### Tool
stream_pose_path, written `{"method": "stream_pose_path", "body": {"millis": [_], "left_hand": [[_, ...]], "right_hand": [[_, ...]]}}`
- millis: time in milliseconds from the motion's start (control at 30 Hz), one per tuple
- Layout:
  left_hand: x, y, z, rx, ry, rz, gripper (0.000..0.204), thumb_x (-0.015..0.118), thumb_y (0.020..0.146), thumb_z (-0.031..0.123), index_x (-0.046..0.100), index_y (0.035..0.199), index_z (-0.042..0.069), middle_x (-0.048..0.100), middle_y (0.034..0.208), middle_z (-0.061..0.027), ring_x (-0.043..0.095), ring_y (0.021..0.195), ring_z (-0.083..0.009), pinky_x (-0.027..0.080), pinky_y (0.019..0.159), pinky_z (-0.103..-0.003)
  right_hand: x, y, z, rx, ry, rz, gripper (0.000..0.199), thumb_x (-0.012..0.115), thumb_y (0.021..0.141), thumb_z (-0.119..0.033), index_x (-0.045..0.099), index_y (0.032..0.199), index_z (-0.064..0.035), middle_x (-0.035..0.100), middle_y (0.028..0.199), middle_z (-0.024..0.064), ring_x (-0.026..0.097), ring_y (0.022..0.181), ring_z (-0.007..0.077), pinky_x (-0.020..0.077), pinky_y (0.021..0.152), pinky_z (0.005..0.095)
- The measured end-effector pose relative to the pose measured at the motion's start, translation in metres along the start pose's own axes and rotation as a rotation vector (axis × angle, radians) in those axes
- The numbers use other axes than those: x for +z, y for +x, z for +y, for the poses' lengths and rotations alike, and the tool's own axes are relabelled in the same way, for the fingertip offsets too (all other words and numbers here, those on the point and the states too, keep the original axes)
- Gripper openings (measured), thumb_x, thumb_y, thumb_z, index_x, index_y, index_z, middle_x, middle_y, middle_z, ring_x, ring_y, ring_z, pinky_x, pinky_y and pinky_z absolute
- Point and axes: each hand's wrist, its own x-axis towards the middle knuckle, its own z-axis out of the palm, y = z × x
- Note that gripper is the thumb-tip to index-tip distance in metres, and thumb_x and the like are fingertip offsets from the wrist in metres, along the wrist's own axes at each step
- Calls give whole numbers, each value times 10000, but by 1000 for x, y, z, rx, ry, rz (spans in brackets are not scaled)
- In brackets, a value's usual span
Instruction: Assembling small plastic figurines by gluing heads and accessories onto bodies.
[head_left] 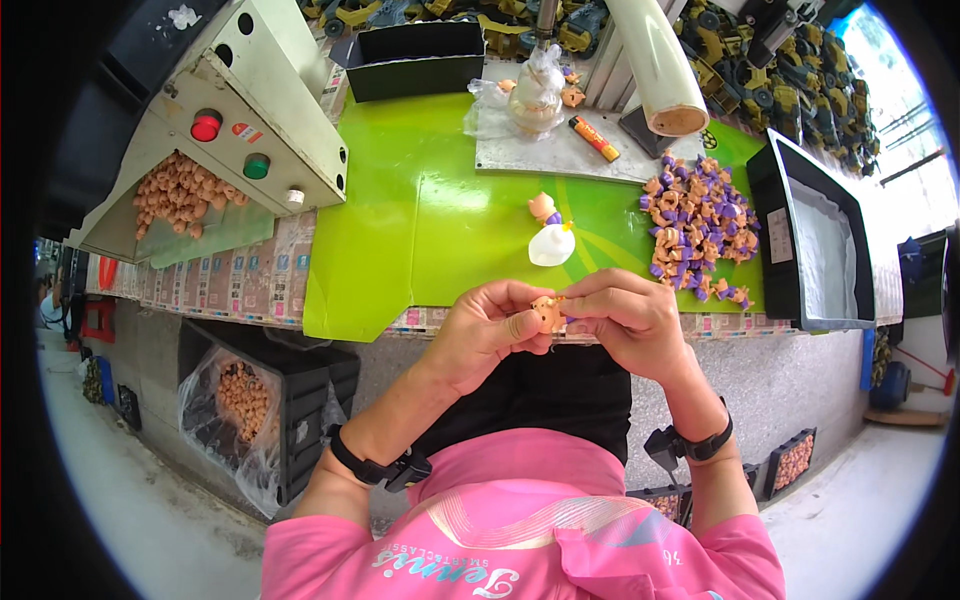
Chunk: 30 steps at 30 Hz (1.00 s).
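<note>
Over the table's near edge, my left hand pinches a small peach-coloured doll head between thumb and fingers. My right hand meets it from the other side, its fingertips closed at the head's edge. Whether those fingertips hold a separate small piece or the head itself is hidden. Just beyond the hands is a small white squeeze bottle with a yellowish tip. Behind the bottle lies a small peach-and-purple figure.
A heap of peach-and-purple figures lies at right, beside a black tray. At left a machine with red and green buttons shelters loose peach pieces. An orange tube and white pipe are farther back. Below left stands a bag-lined crate.
</note>
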Motion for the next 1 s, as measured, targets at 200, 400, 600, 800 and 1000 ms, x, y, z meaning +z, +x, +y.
{"method": "stream_pose_path", "body": {"millis": [200,400,600,800,1000], "left_hand": [[3,-2,10,27,22,47,254,696,879,143,620,1098,40,665,942,-70,669,807,-137,581,728,-280],[-5,-7,25,46,-16,106,220,630,923,101,559,1125,51,640,1025,-100,669,858,-145,585,785,-285],[-5,-10,28,70,-114,118,211,601,944,126,555,1136,54,622,1037,-105,667,877,-152,580,819,-293],[-14,-21,32,88,-136,159,209,599,944,131,553,1135,62,617,1035,-104,661,877,-153,578,810,-293],[-29,-36,46,128,-117,224,182,587,948,120,557,1120,71,617,1020,-99,660,864,-151,578,793,-286]], "right_hand": [[0,15,-5,-104,-80,18,293,675,730,83,704,993,-46,679,957,92,685,841,241,562,707,327],[-41,90,-17,-201,-295,229,225,699,799,-75,710,1023,-56,698,896,103,671,848,231,529,767,317],[-104,214,-85,-781,-68,429,457,631,938,-281,547,1287,3,629,1156,93,608,967,133,490,859,293],[-119,270,-41,-484,-142,390,403,592,956,-223,542,1309,-37,609,1249,102,608,1036,189,488,890,318],[-64,160,25,-191,-432,545,149,639,845,-94,725,963,-66,707,1046,78,646,974,181,491,879,305]]}}
